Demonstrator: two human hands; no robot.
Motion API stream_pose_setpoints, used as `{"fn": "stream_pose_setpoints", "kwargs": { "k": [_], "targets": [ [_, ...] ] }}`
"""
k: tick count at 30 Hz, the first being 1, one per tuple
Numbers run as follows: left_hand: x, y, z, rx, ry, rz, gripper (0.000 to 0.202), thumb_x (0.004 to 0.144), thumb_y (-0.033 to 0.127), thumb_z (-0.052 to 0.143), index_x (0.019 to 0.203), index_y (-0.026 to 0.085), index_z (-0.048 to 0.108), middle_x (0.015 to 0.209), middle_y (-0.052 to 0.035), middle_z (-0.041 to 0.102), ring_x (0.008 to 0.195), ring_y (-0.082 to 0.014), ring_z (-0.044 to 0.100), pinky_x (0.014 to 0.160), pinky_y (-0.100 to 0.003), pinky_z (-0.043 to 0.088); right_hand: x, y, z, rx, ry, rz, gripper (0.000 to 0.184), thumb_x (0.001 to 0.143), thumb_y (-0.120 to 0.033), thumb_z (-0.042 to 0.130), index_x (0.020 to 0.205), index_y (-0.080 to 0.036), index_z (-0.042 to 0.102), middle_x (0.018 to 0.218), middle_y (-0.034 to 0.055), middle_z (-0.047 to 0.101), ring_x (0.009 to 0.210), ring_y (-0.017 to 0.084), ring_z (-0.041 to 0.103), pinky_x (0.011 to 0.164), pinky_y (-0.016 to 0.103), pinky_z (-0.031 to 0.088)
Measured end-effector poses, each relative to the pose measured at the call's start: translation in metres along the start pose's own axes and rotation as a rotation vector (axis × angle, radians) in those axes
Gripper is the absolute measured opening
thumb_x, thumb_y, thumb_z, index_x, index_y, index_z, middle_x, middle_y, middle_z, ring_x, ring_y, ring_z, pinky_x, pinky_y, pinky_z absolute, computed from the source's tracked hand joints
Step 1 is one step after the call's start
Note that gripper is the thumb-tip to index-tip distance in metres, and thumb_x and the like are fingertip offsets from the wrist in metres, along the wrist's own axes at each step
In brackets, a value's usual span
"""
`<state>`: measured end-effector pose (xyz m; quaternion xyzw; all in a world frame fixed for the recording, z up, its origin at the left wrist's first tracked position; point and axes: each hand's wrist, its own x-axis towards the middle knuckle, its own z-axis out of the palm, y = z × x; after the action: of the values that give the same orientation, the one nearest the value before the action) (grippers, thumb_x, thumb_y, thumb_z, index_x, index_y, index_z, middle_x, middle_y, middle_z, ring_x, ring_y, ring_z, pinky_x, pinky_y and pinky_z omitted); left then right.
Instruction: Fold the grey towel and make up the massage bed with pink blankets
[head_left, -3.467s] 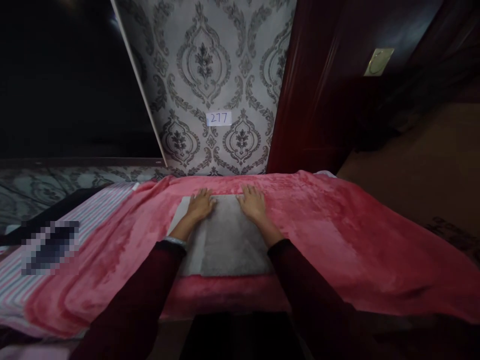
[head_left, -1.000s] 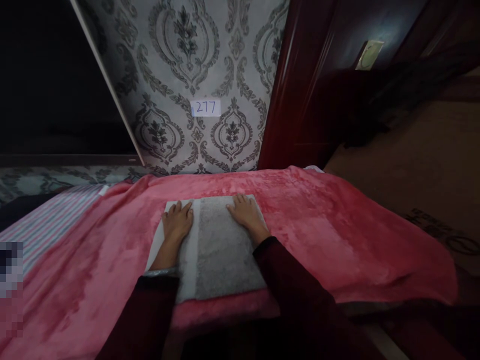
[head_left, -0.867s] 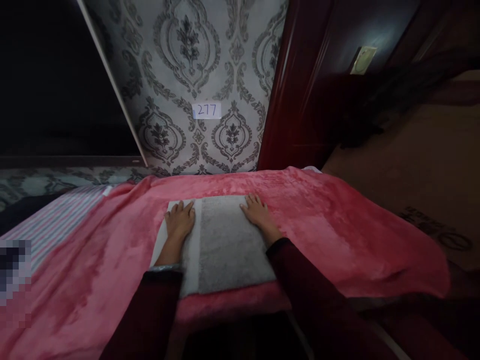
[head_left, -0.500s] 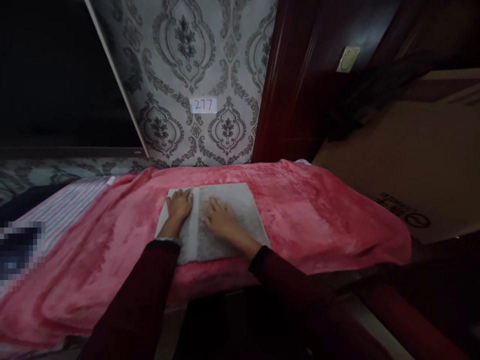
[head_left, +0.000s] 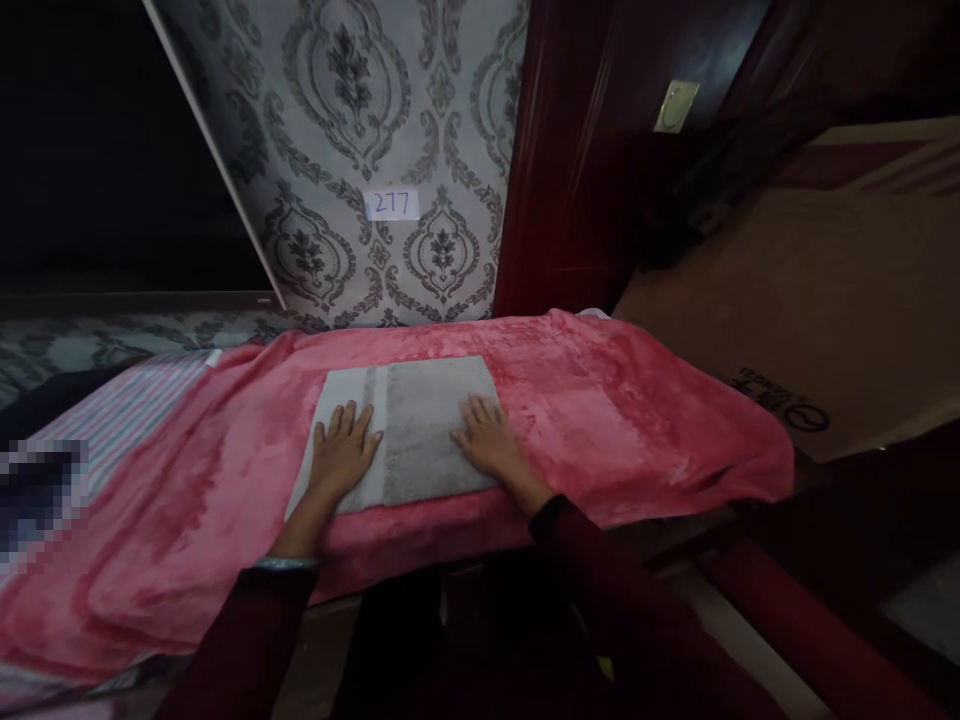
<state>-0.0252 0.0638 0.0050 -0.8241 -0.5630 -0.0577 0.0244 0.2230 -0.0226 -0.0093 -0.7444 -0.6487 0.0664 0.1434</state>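
A grey towel with paler bands along its left part lies flat on a pink plush blanket. My left hand rests on the towel's left part, palm down with fingers spread. On the right part of the same cloth, close to its right edge, lies my right hand, its fingers also apart. Neither hand grips anything.
A striped cloth shows past the blanket's left end. A large cardboard box leans at the right, beside a dark red door. A dark screen hangs at upper left. A paper marked 277 is on the wall.
My left hand has slid down and left over the towel. My right hand has moved right toward the towel's right edge. The hands are now farther apart, and the view has shifted slightly.
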Motion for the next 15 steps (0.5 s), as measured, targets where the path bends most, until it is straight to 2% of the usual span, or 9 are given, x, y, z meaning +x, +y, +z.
{"fn": "stream_pose_setpoints", "kwargs": {
  "k": [3, 5, 8, 10, 12, 15],
  "targets": [
    [0.001, 0.000, 0.000, -0.030, 0.019, -0.004, 0.061, 0.102, 0.042, 0.033, 0.159, 0.019, 0.038, 0.168, -0.0138, 0.026, 0.156, -0.0343, 0.021, 0.124, -0.060, 0.020, -0.014, 0.042, -0.002, 0.020, 0.011, 0.118, 0.067, 0.103, -0.041, 0.041, 0.162, -0.012, 0.029, 0.168, 0.0165, 0.023, 0.155, 0.031, 0.021, 0.124, 0.053, 0.018],
    [0.000, 0.000, 0.002, -0.054, 0.034, -0.001, 0.061, 0.102, 0.041, 0.035, 0.158, 0.019, 0.040, 0.168, -0.0140, 0.027, 0.156, -0.0341, 0.021, 0.124, -0.059, 0.019, -0.020, 0.057, -0.001, 0.065, 0.018, 0.119, 0.067, 0.102, -0.037, 0.041, 0.161, -0.009, 0.029, 0.165, 0.0174, 0.030, 0.154, 0.030, 0.025, 0.123, 0.048, 0.021],
    [0.000, -0.002, 0.003, -0.104, 0.069, -0.036, 0.060, 0.101, 0.041, 0.037, 0.156, 0.018, 0.043, 0.168, -0.0171, 0.027, 0.156, -0.0345, 0.021, 0.124, -0.058, 0.018, -0.018, 0.066, -0.001, 0.167, 0.066, 0.086, 0.068, 0.097, -0.034, 0.048, 0.158, -0.008, 0.034, 0.159, 0.0174, 0.043, 0.148, 0.031, 0.037, 0.120, 0.045, 0.029],
    [0.002, -0.009, 0.002, -0.158, 0.102, -0.126, 0.062, 0.099, 0.041, 0.039, 0.154, 0.013, 0.044, 0.166, -0.0215, 0.030, 0.155, -0.0362, 0.024, 0.123, -0.057, 0.023, -0.011, 0.068, -0.003, 0.270, 0.110, 0.101, 0.068, 0.093, -0.032, 0.054, 0.156, -0.011, 0.039, 0.149, 0.0166, 0.055, 0.137, 0.030, 0.050, 0.115, 0.043, 0.037],
    [0.007, -0.020, 0.000, -0.241, 0.128, -0.235, 0.065, 0.096, 0.041, 0.044, 0.152, 0.008, 0.045, 0.160, -0.0245, 0.039, 0.151, -0.0371, 0.034, 0.120, -0.054, 0.031, -0.001, 0.069, -0.006, 0.428, 0.127, 0.156, 0.065, 0.090, -0.030, 0.057, 0.152, -0.015, 0.046, 0.136, 0.0138, 0.065, 0.125, 0.028, 0.060, 0.108, 0.040, 0.044],
    [0.017, -0.044, -0.006, -0.416, 0.177, -0.357, 0.063, 0.088, 0.037, 0.053, 0.144, 0.008, 0.054, 0.142, -0.0211, 0.061, 0.133, -0.0337, 0.057, 0.111, -0.046, 0.045, 0.017, 0.071, -0.009, 0.687, 0.100, 0.266, 0.057, 0.087, -0.028, 0.059, 0.143, -0.019, 0.055, 0.123, 0.0099, 0.071, 0.114, 0.025, 0.065, 0.101, 0.038, 0.048]
  ]
}}
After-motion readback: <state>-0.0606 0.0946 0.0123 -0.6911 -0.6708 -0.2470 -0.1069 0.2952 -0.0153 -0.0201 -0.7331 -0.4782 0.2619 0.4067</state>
